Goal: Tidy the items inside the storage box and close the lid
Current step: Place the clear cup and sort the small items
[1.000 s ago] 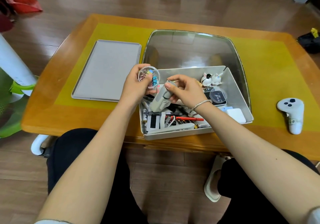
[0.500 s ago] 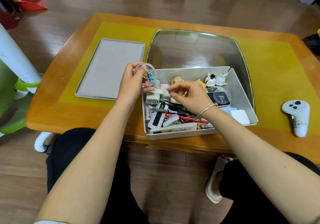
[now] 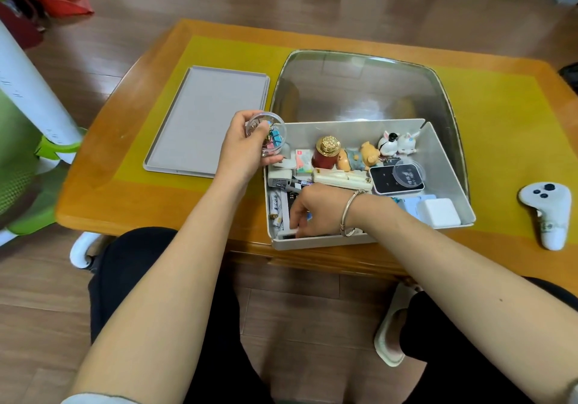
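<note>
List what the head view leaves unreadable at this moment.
- Whatever the right hand touches in the grey storage box: its fingers cover it.
- Contents of the clear round container: partly hidden by the left hand.
- Print on the white batteries: too small.

We see the box (image 3: 450, 166) crowded along its back wall with figurines (image 3: 397, 144) and a jar (image 3: 327, 151), our right hand (image 3: 319, 209) filling its near-left corner, bare mat right of it up to the controller (image 3: 545, 212), lid (image 3: 209, 119) lying left of it.

Two hands (image 3: 247, 150), one storage box (image 3: 450, 166), one lid (image 3: 209, 119), two rabbit figurines (image 3: 398, 142).
</note>
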The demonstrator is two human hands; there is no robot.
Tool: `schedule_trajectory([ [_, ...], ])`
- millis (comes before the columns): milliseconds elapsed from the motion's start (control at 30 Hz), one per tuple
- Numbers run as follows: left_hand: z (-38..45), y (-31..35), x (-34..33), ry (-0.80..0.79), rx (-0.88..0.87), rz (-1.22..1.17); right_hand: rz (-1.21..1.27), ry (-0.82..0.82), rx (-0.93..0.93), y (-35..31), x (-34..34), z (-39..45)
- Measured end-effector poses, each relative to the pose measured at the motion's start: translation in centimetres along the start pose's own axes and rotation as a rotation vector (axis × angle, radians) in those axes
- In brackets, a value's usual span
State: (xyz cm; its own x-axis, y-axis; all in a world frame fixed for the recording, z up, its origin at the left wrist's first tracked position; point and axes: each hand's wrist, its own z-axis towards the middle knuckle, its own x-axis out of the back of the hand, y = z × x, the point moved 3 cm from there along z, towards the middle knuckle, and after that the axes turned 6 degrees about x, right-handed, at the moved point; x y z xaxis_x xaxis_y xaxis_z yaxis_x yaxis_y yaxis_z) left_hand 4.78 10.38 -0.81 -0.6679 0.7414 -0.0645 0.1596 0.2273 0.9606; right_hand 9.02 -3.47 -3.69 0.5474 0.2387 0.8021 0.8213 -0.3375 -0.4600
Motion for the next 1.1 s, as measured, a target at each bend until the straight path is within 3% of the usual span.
schedule_trajectory([
  [100, 0.0, 0.0, 0.2, 0.006, 0.007, -0.001, -0.033, 0.123, -0.031, 0.2, 0.4, -0.6],
  [267, -0.1, 0.1, 0.0, -0.006, 0.009, -0.017, 0.146, 0.418, -0.083, 2.1, 2.8, -2.4],
  [467, 0.0, -0.1, -0.2, -0.006, 0.014, 0.0, 0.216, 0.6, -0.154, 3.7, 3.8, -3.2],
  [700, 0.0, -0.3, -1.0, -0.043, -0.003, 0.053, 0.553, 0.493, -0.064, 3.7, 3.6, -4.4],
  [867, -0.2, -0.7, -2.2, -0.12, 0.0, 0.073, 0.609, 0.763, -0.18, 7.1, 5.4, -7.5],
  [1000, -0.3, -1.3, -3.2, -0.196, 0.043, 0.089, 0.528, 0.825, -0.36, 10.9, 5.2, -10.5],
  [1100, -0.4, -1.6, -4.0, -0.242, 0.066, 0.122, 0.311, 0.788, -0.482, 12.8, 4.5, -12.0],
])
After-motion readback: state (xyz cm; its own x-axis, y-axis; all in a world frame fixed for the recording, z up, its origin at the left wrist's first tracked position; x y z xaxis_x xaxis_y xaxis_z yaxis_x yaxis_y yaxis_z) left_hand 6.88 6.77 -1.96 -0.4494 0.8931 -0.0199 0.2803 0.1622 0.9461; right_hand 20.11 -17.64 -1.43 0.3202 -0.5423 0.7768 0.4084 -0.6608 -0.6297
